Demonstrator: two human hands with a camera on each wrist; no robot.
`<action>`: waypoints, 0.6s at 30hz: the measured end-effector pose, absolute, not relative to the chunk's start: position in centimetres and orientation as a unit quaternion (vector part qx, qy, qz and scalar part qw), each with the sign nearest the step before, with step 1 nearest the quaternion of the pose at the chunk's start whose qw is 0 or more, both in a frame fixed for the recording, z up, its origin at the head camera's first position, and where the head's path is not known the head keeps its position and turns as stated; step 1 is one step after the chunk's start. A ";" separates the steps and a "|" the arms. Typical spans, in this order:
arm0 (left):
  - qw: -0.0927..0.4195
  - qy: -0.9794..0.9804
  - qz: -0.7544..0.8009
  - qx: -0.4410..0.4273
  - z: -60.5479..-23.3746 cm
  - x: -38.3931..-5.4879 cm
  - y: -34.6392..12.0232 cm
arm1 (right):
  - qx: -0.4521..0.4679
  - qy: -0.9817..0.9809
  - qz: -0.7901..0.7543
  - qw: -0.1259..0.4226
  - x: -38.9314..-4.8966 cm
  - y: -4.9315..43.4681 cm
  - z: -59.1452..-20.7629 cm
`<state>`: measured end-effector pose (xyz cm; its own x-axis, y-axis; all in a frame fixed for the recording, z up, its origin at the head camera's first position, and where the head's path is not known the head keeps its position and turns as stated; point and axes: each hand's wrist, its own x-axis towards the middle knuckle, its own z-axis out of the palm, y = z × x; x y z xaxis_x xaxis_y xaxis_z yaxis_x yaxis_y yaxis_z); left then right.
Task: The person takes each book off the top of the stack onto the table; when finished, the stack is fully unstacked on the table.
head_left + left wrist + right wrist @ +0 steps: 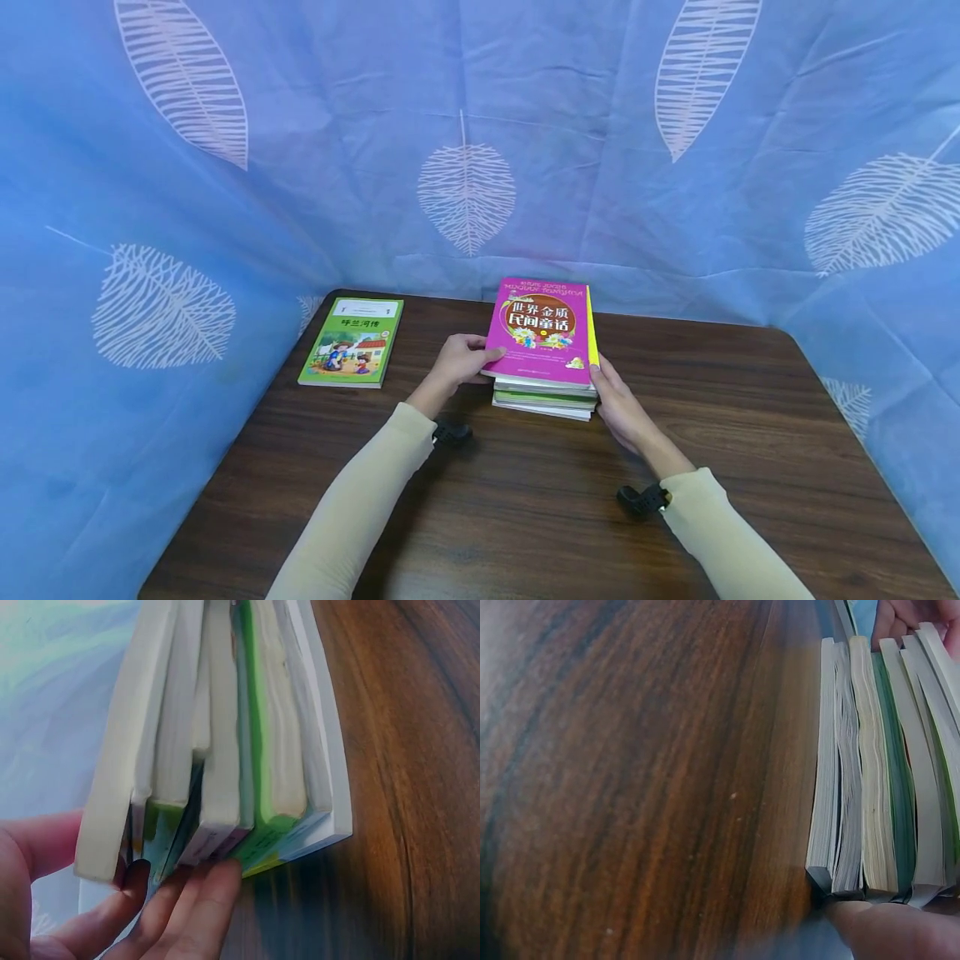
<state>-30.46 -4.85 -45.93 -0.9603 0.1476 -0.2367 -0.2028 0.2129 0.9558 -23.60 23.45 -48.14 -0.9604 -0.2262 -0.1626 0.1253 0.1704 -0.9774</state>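
One uneven stack of books point(545, 400) sits on the surface point(750, 400); my left hand point(459, 364) pinches the pink top book point(540, 333), my right hand point(621, 408) rests against the stack's side, fingers extended, and lopsided pressure from either could make the stack slide apart

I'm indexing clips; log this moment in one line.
left hand: holds book stack, left side; right hand: touches right side; pink book: topmost; green book: apart, left
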 end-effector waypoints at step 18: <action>0.156 0.663 0.729 -0.073 -46.1 -30.1 -12.7 | -0.043 0.776 -0.617 0.123 -23.4 24.1 -48.1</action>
